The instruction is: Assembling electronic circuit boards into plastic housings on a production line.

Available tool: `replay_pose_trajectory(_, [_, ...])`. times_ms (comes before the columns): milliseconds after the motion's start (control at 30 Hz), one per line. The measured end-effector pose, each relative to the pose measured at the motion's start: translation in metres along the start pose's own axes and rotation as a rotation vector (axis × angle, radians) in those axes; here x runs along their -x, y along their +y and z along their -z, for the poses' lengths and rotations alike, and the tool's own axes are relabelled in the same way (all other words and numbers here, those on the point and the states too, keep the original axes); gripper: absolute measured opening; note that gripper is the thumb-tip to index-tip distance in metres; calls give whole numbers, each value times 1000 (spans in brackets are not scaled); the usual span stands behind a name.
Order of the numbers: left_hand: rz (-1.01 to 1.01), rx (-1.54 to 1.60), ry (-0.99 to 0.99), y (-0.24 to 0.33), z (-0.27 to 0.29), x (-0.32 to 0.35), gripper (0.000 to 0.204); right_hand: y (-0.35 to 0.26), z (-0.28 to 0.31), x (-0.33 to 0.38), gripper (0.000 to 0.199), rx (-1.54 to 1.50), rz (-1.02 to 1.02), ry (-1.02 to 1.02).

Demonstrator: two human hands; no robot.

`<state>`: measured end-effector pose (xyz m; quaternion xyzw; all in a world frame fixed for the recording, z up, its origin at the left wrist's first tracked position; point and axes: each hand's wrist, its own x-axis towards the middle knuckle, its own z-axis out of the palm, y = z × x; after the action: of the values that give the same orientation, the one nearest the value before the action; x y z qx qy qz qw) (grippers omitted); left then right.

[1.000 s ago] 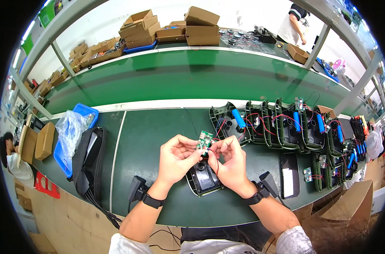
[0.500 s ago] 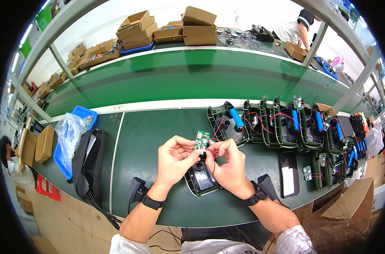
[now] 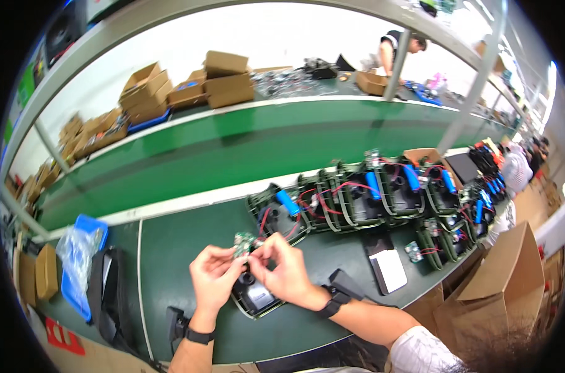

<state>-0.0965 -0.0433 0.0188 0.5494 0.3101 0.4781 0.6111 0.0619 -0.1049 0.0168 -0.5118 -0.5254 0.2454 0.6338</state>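
Both the left hand and the right hand still pinch the small green circuit board between fingertips, raised as before just above the dark plastic housing on the green tabletop, so the fitting work looks unfinished.

Bare hands, a black wristband on each wrist, white patterned short sleeve on the right.

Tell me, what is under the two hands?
A dark housing lies on the green bench beneath the left hand and right hand. They hold a small circuit board; the housing's upper part is covered.
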Motion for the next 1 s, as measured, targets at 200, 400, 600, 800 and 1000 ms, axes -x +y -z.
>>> replay_pose_trajectory(200, [-31,13,-6,2,-15,-7,19,-2,13,-4,24,-91,-39,-10])
replay_pose_trajectory(400, [-29,0,29,2,-7,-4,20,1,10,-4,23,-169,-71,-77])
replay_pose_trajectory(600, [-31,33,26,-1,-9,-5,21,1,14,-4,22,-247,-78,-90])
replay_pose_trajectory(800, [-24,22,-10,2,-3,-1,21,2,9,-2,24,-246,-123,-112])
replay_pose_trajectory(1000, [-9,27,-105,0,-3,-7,16,9,13,-4,28,-366,-219,-94])
